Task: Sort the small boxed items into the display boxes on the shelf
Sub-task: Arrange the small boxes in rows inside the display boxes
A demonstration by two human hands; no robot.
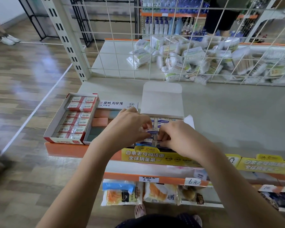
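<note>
The grey shelf held three open boxes side by side near its front edge: a red one; a middle one; a white one.

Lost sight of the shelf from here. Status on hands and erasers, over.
Left hand and right hand both pinching one blue eraser over the open box. Box partly filled. Nothing in the way.

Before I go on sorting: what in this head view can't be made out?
- Front rows of the blue eraser box: hidden by both hands.
- Right hand: its fingertips are tucked under, so any grip is unclear; left hand pinches an eraser.
- Middle box: partly behind the left hand.
- Packs behind the wire grid: blurred, unreadable.
</note>
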